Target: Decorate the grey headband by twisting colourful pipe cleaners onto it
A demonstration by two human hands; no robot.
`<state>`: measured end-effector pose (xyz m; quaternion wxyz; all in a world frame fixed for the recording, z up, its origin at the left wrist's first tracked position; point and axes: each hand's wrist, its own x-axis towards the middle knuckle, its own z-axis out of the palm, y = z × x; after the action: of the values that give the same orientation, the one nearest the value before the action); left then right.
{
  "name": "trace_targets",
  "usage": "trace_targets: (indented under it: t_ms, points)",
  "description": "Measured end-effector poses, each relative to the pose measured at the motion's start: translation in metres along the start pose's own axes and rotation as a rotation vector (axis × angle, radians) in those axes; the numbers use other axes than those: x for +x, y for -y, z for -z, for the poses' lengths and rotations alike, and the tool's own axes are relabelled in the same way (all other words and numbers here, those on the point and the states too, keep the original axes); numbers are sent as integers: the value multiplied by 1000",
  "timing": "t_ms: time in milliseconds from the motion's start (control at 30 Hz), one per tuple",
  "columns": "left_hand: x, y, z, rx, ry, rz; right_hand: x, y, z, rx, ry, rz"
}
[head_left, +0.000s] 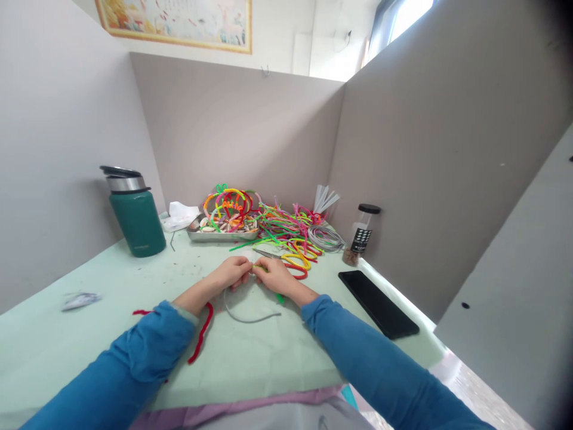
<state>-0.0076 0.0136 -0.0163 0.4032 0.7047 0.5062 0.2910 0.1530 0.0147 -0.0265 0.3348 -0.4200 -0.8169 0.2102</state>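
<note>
My left hand [233,272] and my right hand [274,275] meet fingertip to fingertip above the middle of the table, both closed in a pinch. A grey wire band [250,321] curves out from beneath my left hand, which grips it. In my right fingers is a short stretch of yellow-green pipe cleaner [258,269]; its ends are hidden by the fingers. A green scrap [280,298] shows just under my right hand. By my left wrist lies a red pipe cleaner [202,334], partly covered by the sleeve.
Scissors [293,263] lie just beyond my right hand. Behind stand a metal tray [221,236] with colourful hoops, a heap of pipe cleaners [286,221] and coiled grey wire [326,239]. A green bottle [136,221] is left; a jar [360,236] and black phone [378,303] are right.
</note>
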Motion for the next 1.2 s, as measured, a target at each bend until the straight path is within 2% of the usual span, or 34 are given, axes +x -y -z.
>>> trace_targets:
  t_ms: [1200]
  points:
    - [-1,-2,0,-1,-3,4,0,0,1,-27,17,2]
